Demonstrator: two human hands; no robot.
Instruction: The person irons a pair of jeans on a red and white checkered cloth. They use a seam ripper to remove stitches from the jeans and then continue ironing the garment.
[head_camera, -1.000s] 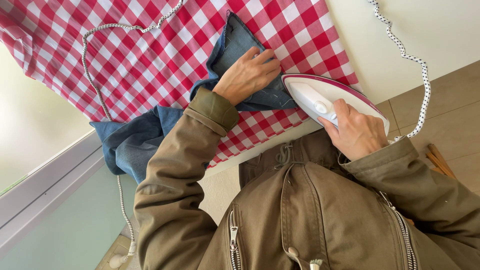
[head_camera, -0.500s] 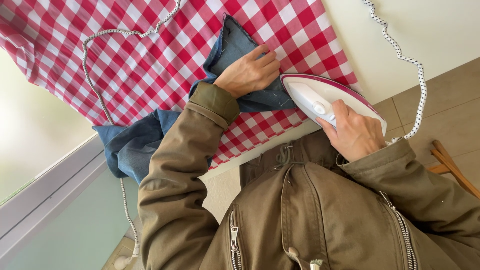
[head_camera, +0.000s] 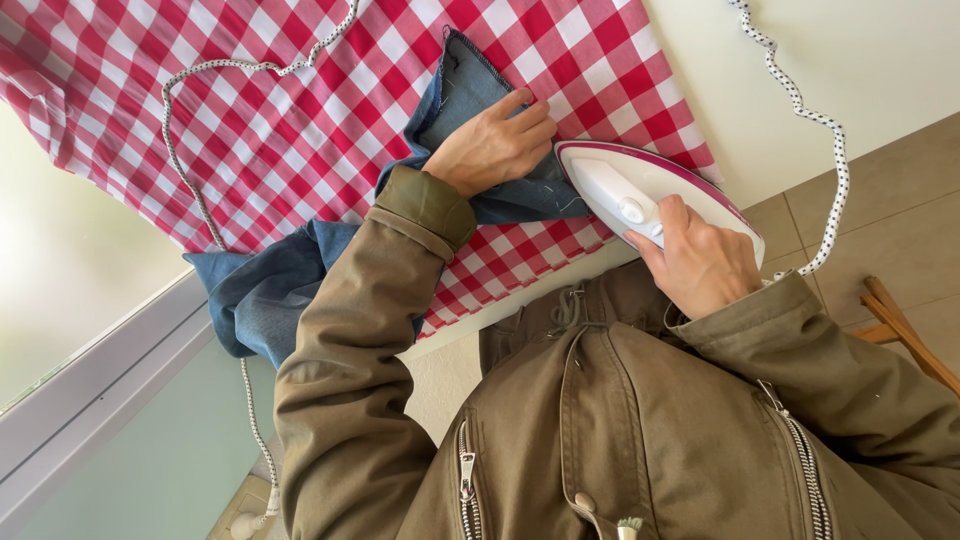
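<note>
Checked board cover (head_camera: 300, 130) | left hand (head_camera: 490, 150) flattens jeans (head_camera: 470, 90) | right hand (head_camera: 700, 265) grips iron (head_camera: 620, 190)

The jeans (head_camera: 470, 90) lie on the ironing board (head_camera: 300, 110), one end hanging off its near edge. The left hand (head_camera: 490, 150) rests flat on them; just to its right the right hand (head_camera: 700, 260) grips the iron (head_camera: 620, 190), whose tip touches the denim. A cord (head_camera: 200, 150) crosses the board left of the jeans.

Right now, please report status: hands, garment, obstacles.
Left hand flat on denim garment. Right hand grips steam iron. Speckled cord hangs beside the iron.
</note>
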